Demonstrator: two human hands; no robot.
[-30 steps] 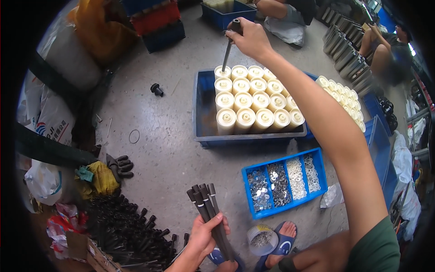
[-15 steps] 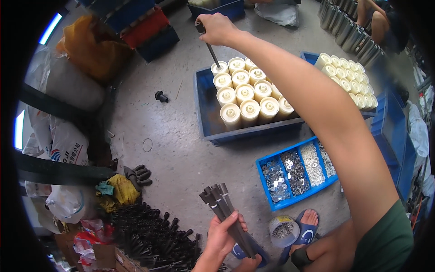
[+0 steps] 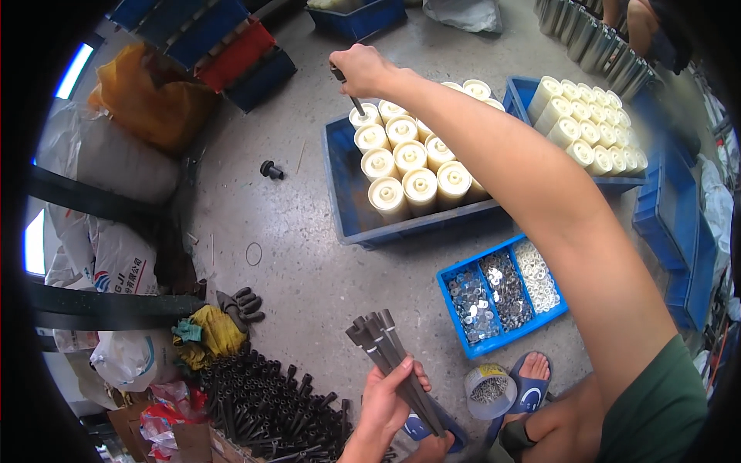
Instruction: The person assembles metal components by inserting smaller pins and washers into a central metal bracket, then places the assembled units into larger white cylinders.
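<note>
My right hand (image 3: 364, 69) reaches across to the far left corner of a blue crate (image 3: 336, 202), closed round the upper end of a dark rod (image 3: 356, 103). The rod's lower end stands in the top of a cream cylinder (image 3: 364, 118). More cream cylinders (image 3: 411, 157) stand upright in rows in this crate, partly hidden by my right arm. Low in front of me, my left hand (image 3: 387, 395) grips a bundle of several dark grey rods (image 3: 380, 338), thicker ends up and fanned slightly apart.
A blue divided tray (image 3: 505, 339) holds washers and small rings. Beside my foot stands a tub of small metal parts (image 3: 489, 388). Black tubular parts (image 3: 262, 401) lie heaped at lower left, near a glove (image 3: 244, 304). Another crate of cylinders (image 3: 590, 184) stands at right.
My right hand has come down, and less of the rod shows above the corner cylinder. The left hand keeps its bundle. The whole view has shifted slightly.
</note>
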